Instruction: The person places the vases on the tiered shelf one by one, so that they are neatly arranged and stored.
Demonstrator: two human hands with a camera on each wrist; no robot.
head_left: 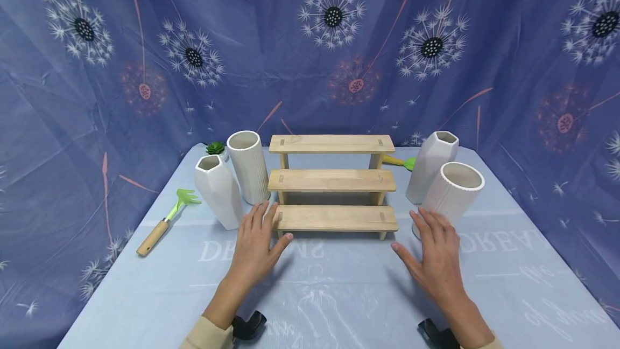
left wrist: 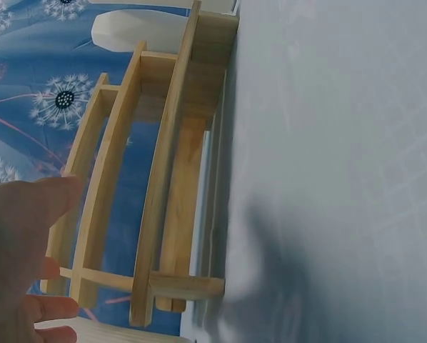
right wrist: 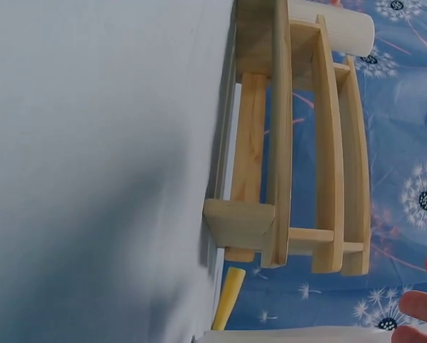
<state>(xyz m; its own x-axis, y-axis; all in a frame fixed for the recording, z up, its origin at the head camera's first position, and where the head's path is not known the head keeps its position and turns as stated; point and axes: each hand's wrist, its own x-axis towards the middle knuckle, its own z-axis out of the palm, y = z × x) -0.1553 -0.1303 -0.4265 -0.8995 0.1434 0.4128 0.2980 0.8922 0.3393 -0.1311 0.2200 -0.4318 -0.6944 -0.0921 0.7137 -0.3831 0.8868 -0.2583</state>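
A three-step wooden shelf (head_left: 333,181) stands mid-table, its steps rising toward the back. My left hand (head_left: 255,246), fingers spread, hovers by the front left corner of its lowest step; in the left wrist view the fingertips (left wrist: 60,193) overlap the shelf and grip nothing. On the other side my right hand (head_left: 434,257) is held palm down with loose fingers, in front of a ribbed white vase (head_left: 452,193). Behind that vase rises a faceted white vase (head_left: 432,166). Left of the shelf are another ribbed vase (head_left: 248,168) and a faceted one (head_left: 218,193).
A green hand rake (head_left: 169,221) with a wooden handle lies at the left edge. Behind the left vases sits a small green succulent (head_left: 215,148). A yellow-handled green tool (head_left: 399,162) lies behind the shelf. Blue dandelion-print cloth (head_left: 271,42) hangs behind and beside the table.
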